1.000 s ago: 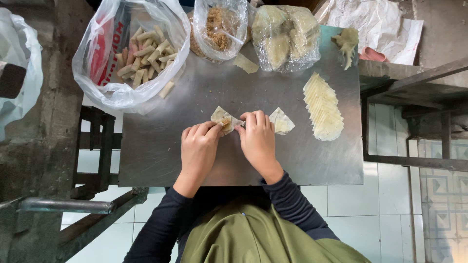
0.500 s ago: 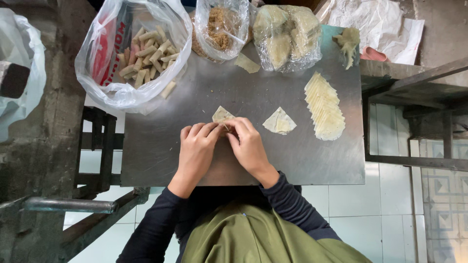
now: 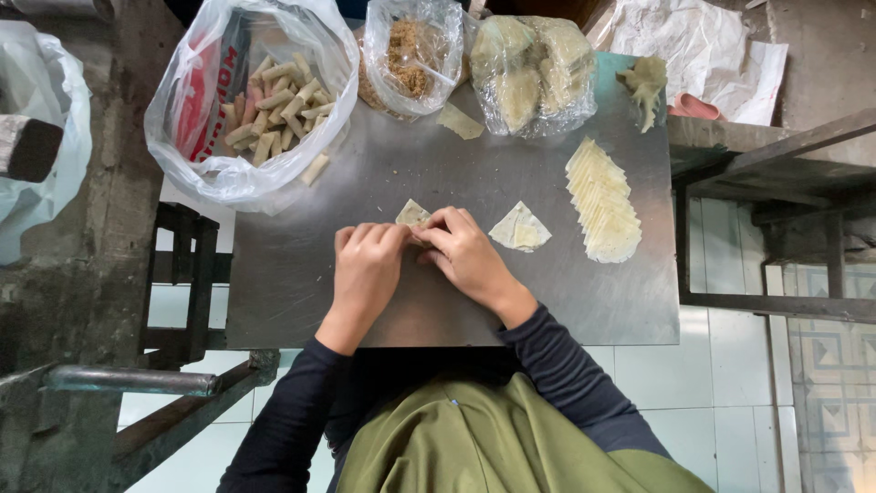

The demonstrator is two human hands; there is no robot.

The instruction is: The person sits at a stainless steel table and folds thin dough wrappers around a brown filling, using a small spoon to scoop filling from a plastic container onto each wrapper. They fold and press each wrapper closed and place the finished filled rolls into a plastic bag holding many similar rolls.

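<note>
My left hand (image 3: pixel 367 270) and my right hand (image 3: pixel 463 251) meet over a thin pale pastry wrapper (image 3: pixel 412 214) on the metal table (image 3: pixel 301 283). Fingers of both hands are curled on the wrapper's near part, and only its far corner shows. A second wrapper (image 3: pixel 520 228) lies flat just right of my right hand. Further right is a fanned row of wrappers (image 3: pixel 602 201).
A plastic bag of finished rolls (image 3: pixel 265 110) sits at the back left, one loose roll (image 3: pixel 315 170) beside it. A bag of brown filling (image 3: pixel 409 57) and a bag of wrappers (image 3: pixel 529 78) stand at the back. A wrapper scrap (image 3: pixel 459 121) and a dough lump (image 3: pixel 646 82) lie nearby.
My hands have closed together over the wrapper and shifted slightly toward me; more of the wrapper is covered than a second ago. The flat wrapper at right has not moved.
</note>
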